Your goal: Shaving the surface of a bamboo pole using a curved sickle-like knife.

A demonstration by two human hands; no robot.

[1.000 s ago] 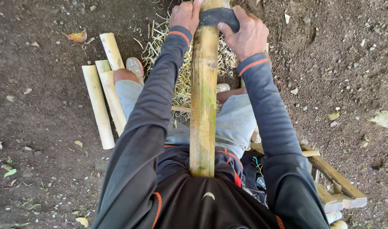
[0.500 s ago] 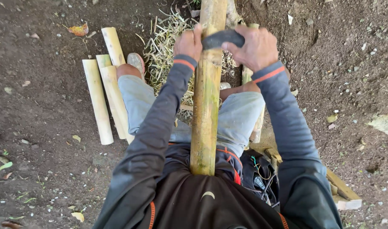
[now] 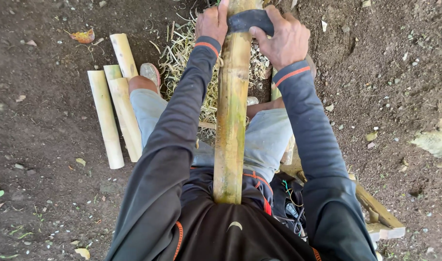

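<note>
A thick bamboo pole (image 3: 232, 111), green-yellow, runs from my belly away between my knees. Across its far part lies a dark-wrapped tool (image 3: 250, 20). My left hand (image 3: 211, 21) grips the tool's left end against the pole. On the tool's right end my right hand (image 3: 281, 41) is closed. Both arms wear dark sleeves with orange cuffs. Pale shavings (image 3: 187, 53) are heaped on the ground under the pole.
Several cut bamboo lengths (image 3: 115, 101) lie side by side on the dirt at the left, by my left foot (image 3: 150, 73). A low wooden seat frame (image 3: 375, 212) shows at the lower right. Bare brown soil with small leaves and stones surrounds everything.
Both hands with the tool slid toward me along the pole half a second ago, then moved away again to the far end.
</note>
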